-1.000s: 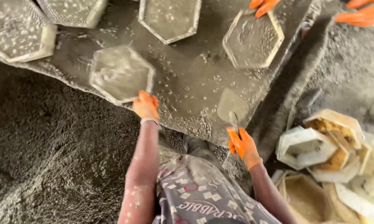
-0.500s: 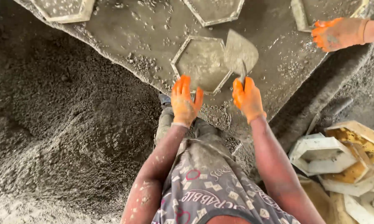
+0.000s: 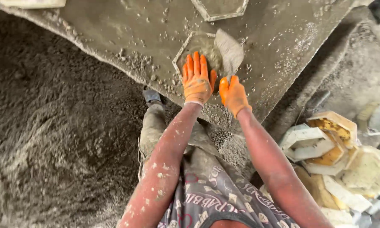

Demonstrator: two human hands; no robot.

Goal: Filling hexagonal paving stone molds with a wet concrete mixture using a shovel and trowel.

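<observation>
- Orange-gloved left hand (image 3: 196, 80) lies flat, fingers spread, on wet concrete in a hexagonal mould (image 3: 198, 52) near the slab's (image 3: 114, 29) front edge.
- Right hand (image 3: 233, 95) is closed around a trowel (image 3: 229, 51), blade at the mould's right rim.
- Open slab left and right.
- Loose grey mix (image 3: 59, 135) lies left; empty yellowed hexagonal moulds (image 3: 325, 143) are stacked right.

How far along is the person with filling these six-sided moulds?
Done: the mould at the table's top edge already looks full. In hand: the left hand presses flat on the nearest filled mould while the right hand holds a trowel over it, levelling the wet mix. Left: a heap of empty moulds lies at the right, unfilled.
</observation>
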